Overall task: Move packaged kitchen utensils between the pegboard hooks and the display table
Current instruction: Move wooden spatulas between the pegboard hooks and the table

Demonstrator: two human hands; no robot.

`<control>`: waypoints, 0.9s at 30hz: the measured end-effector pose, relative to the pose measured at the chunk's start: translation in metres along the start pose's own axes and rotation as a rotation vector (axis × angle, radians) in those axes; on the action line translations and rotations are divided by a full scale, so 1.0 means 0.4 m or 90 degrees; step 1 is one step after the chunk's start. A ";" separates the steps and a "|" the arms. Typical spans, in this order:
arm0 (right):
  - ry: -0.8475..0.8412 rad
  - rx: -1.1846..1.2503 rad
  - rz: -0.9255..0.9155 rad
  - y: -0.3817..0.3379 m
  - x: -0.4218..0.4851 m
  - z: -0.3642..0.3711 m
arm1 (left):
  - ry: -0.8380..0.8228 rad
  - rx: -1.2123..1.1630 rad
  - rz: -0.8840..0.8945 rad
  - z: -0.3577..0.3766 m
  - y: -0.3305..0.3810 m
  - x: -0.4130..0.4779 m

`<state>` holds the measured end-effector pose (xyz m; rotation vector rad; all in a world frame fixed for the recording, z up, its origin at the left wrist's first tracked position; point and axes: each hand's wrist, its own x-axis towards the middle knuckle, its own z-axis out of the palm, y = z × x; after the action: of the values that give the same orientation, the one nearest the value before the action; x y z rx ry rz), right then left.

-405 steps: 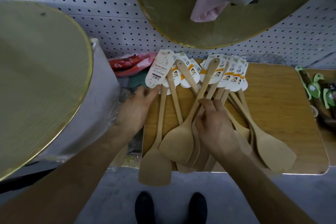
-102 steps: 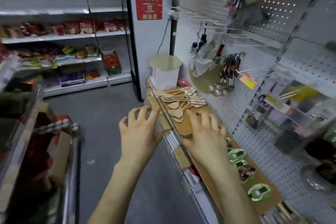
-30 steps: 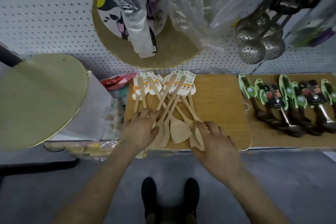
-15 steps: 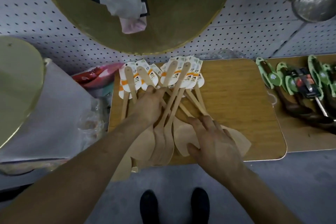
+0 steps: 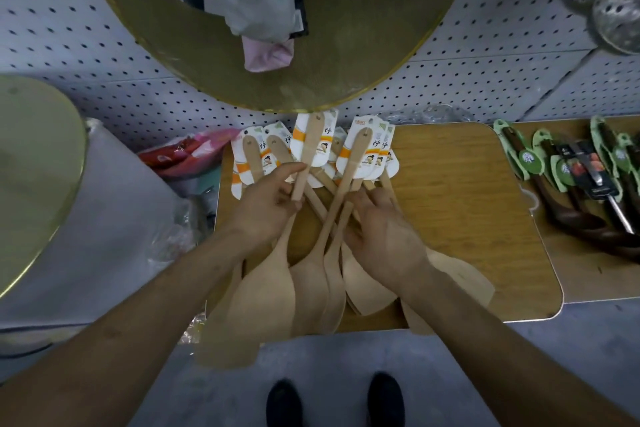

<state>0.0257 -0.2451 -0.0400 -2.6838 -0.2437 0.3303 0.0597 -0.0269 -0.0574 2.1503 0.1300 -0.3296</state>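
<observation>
The left hand point(image 5: 266, 206) has come up off the heap since half a second ago, and one handle now rides above the others in its grasp. The right hand point(image 5: 382, 236) has slid from the blades up to the handles.

The pegboard point(image 5: 86, 45) fills the back, with a round gold disc point(image 5: 363, 45) hanging over it. Below sits the display table point(image 5: 467, 201), a wooden top whose left half carries the wooden spatulas point(image 5: 263, 291), fanned out with their blades over the near edge. Green-carded utensils point(image 5: 561, 166) lie well apart to the right.

The left hand pinches the raised spatula point(image 5: 306, 159) mid-handle between thumb and fingers. The right hand's fingers lie across several handles; whether they curl under one or only press down, I cannot tell.

The step looks like freeing a single spatula for a hook. It probably goes best if the right hand holds the heap down while the left draws the handle out along its length, so crossed handles do not drag. The grip should stay below the card label point(image 5: 328, 149), leaving its hang hole free.
</observation>
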 end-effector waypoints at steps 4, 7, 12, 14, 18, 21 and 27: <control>0.066 -0.033 0.045 -0.059 0.102 0.050 | -0.020 -0.103 0.005 -0.029 -0.021 -0.053; 0.044 -0.033 0.107 -0.078 0.139 0.077 | -0.033 -0.134 -0.012 -0.038 -0.045 -0.075; 0.062 0.036 0.144 -0.058 0.123 0.093 | -0.042 -0.190 -0.011 -0.032 -0.068 -0.100; 0.056 0.069 0.161 -0.047 0.110 0.093 | -0.044 -0.207 -0.013 -0.024 -0.074 -0.110; 0.070 0.138 0.193 -0.018 0.080 0.082 | -0.089 -0.206 -0.005 -0.015 -0.076 -0.128; 0.112 0.194 0.198 0.019 0.054 0.078 | -0.129 -0.195 0.003 -0.012 -0.069 -0.135; 0.070 0.409 0.247 0.068 -0.055 -0.005 | -0.228 -0.151 -0.012 0.019 -0.002 -0.134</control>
<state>0.0084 -0.2751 -0.0459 -2.0826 0.3656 0.3073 0.0069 -0.0309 -0.0469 1.8255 -0.0156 -0.6694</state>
